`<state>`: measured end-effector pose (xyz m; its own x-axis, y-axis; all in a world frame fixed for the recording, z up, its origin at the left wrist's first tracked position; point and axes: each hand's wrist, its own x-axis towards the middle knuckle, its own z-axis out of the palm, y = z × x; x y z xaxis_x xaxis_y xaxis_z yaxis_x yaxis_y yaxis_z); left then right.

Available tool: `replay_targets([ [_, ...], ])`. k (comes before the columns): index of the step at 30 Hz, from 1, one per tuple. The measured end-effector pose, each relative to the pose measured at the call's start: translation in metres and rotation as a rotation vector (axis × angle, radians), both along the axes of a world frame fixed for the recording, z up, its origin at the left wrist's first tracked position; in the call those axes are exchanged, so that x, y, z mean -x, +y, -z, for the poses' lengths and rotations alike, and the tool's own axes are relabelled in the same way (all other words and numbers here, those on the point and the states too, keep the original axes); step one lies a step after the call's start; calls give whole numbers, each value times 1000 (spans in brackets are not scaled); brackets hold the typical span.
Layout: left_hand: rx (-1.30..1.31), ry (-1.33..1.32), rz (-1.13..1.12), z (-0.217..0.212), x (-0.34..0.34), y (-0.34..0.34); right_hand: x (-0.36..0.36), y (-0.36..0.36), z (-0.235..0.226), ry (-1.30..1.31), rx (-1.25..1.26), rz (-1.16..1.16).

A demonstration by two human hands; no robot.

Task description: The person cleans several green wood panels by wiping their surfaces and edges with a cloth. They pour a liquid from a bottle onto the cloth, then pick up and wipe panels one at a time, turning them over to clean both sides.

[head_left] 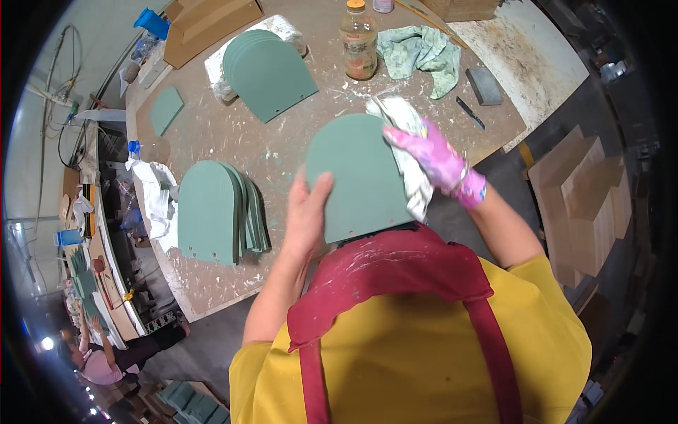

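Note:
A green arched panel (357, 177), rounded at the far end with small holes along its straight near edge, is held in front of my apron. My bare left hand (308, 212) grips its left edge, thumb on the face, the other fingers partly hidden and blurred. My right hand (434, 155), in a pink patterned glove, is closed on a white cloth (409, 169) pressed along the panel's right edge. Left of my left hand is a fanned stack of similar panels (208, 212). Farther back, another stack (265, 74) rests on a white wrapped bundle (288, 35).
On the worn table (282, 148) are a jar with an orange lid (359, 42), a patterned rag (420, 56), a grey block (484, 86), a dark knife (470, 113) and a small green piece (166, 111). Cardboard boxes (586, 198) stand right. A person (102, 360) works at far left.

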<state>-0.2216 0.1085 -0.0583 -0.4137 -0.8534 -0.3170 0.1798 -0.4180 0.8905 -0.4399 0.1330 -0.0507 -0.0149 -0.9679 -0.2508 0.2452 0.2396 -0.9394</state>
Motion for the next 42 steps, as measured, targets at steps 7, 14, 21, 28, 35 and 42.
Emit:
replay_targets([
  [7,131,56,-168,-14,26,-27,-13,-23,5,-189,46,302],
  [14,113,177,-276,-2,20,-68,-17,16,1,-276,-184,228],
  [21,31,250,-428,3,22,-80,26,40,17,-15,29,300],
  [28,-118,307,-272,-8,44,-62,-44,-6,-15,1563,760,-200],
  [35,-234,325,-442,17,28,-63,21,-32,34,1056,584,84],
  [42,-454,603,-355,55,7,-74,-34,-19,-20,1484,772,-116],
])
